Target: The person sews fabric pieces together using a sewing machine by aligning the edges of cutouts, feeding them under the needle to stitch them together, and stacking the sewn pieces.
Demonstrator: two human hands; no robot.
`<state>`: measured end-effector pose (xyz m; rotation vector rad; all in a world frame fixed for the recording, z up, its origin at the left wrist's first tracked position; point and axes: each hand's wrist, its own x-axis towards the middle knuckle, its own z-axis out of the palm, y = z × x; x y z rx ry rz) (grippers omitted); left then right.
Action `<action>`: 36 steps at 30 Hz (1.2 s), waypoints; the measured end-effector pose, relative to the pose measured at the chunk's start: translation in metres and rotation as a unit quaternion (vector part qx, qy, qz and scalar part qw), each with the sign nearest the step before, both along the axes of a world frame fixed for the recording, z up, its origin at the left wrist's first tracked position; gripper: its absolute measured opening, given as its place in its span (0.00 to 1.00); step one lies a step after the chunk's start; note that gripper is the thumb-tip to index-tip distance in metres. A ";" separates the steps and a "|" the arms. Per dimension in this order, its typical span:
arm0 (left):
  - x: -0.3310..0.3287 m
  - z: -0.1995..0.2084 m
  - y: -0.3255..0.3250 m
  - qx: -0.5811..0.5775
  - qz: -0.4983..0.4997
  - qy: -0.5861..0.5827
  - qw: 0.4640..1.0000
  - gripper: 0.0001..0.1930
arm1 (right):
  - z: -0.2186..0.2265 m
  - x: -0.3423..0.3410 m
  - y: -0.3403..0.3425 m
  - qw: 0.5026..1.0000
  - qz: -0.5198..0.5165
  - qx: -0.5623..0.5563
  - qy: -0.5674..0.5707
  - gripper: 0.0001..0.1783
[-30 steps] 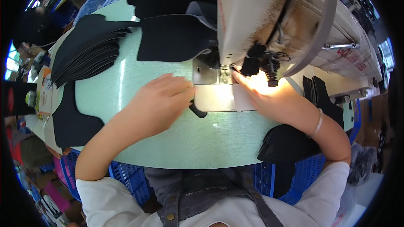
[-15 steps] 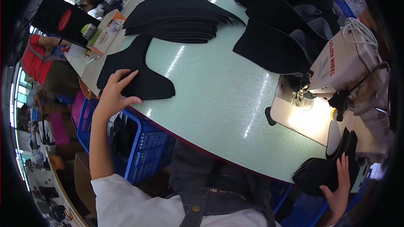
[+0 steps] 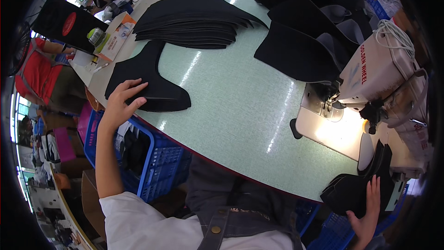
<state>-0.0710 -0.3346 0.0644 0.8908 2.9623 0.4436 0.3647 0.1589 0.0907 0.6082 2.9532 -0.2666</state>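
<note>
My left hand (image 3: 121, 105) lies on the near-left edge of a curved black fabric piece (image 3: 143, 74) at the table's left. Its fingers are spread on top, and the thumb is apart from them. Along the near edge of that piece a second layer shows beneath. My right hand (image 3: 367, 213) rests against a stack of small black fabric pieces (image 3: 344, 194) at the table's lower right corner, fingers stretched along its side and thumb at its near edge. Both hands are open.
A fanned stack of large black pieces (image 3: 189, 23) lies at the back. More black panels (image 3: 296, 53) reach toward the sewing machine (image 3: 365, 74), whose lamp is lit. A blue crate (image 3: 159, 171) stands below the left edge. A tissue box (image 3: 118, 39) and a bottle (image 3: 96, 37) stand far left.
My left thumb has drawn in toward the fingers, and the near edge of the curved piece looks raised. My right hand has shifted slightly downward along the small stack.
</note>
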 end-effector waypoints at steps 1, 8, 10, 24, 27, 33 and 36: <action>0.000 0.000 -0.001 0.012 0.000 0.002 1.000 0.30 | -0.002 0.002 0.001 1.000 0.017 0.015 0.003 0.48; -0.007 0.009 -0.003 0.026 -0.052 -0.029 0.998 0.26 | -0.026 0.024 0.009 0.989 0.081 0.118 0.044 0.39; -0.014 0.015 -0.003 0.028 -0.051 -0.043 0.997 0.26 | -0.027 0.026 0.016 0.995 0.065 0.064 0.046 0.37; -0.061 -0.054 -0.052 0.669 0.237 -0.164 0.686 0.23 | 0.012 -0.006 0.008 0.949 -0.114 0.271 0.113 0.33; -0.037 -0.044 -0.032 0.661 0.247 0.044 0.707 0.23 | 0.019 -0.026 -0.015 0.953 0.002 0.294 0.073 0.29; 0.071 -0.012 0.109 0.019 -0.188 0.108 0.976 0.32 | 0.002 -0.113 -0.040 0.948 0.258 0.173 0.069 0.20; 0.105 -0.010 0.183 0.029 -0.412 -0.052 0.909 0.43 | -0.011 -0.153 -0.034 0.914 0.346 0.168 0.126 0.15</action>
